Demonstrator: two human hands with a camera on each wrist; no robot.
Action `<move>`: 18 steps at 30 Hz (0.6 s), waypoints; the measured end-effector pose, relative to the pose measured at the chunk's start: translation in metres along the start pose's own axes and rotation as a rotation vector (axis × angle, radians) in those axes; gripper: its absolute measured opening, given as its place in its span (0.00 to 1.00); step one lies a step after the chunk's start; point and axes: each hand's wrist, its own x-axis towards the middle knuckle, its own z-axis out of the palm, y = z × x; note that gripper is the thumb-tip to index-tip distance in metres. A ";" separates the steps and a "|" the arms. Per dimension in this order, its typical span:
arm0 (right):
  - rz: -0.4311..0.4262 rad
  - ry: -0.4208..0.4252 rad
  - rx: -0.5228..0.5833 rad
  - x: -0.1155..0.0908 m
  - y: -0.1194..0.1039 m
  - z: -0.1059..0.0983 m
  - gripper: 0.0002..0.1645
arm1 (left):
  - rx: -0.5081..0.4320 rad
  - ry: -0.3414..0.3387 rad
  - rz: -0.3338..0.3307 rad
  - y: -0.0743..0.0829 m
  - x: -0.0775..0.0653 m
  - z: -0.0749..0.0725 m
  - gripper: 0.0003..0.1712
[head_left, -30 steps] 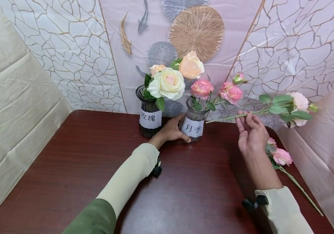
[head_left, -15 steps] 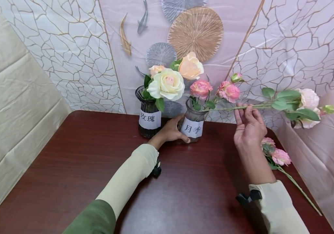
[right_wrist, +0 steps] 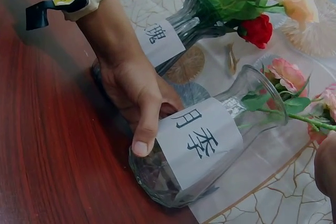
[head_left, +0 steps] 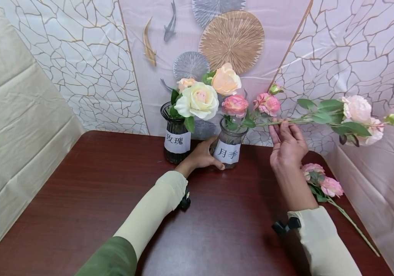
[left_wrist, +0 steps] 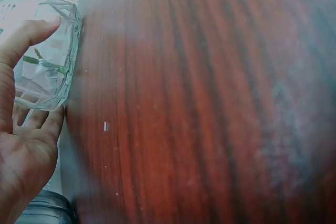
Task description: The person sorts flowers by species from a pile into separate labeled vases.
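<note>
Against the wall stands a clear glass vase with a white paper label, several pink flowers in its mouth. My left hand grips its lower body, thumb across the front; the left wrist view shows that hand round the glass base. My right hand pinches the green stem of a pale pink flower spray, held sideways with its blossoms to the right. The stem's cut end points left, right at the vase's rim, partly hidden among leaves and pink blooms.
Left of the clear vase is a dark glass vase, also labelled, with cream, peach and red roses. A pink flower spray lies on the table at right. Patterned cloth walls enclose the back and sides.
My right hand has moved left with the pale pink spray, bringing its stem end up to the vase's mouth. The blossoms have turned. My left hand stays on the vase.
</note>
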 end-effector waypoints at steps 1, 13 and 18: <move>0.000 -0.006 -0.018 0.000 0.002 0.000 0.05 | 0.001 0.000 0.001 0.000 0.000 0.000 0.78; 0.010 -0.012 -0.075 -0.002 0.014 0.005 0.02 | -0.005 -0.002 -0.002 0.001 -0.001 0.001 0.78; 0.034 -0.008 -0.090 -0.003 0.020 0.005 0.04 | -0.004 -0.001 -0.007 0.001 -0.001 0.000 0.79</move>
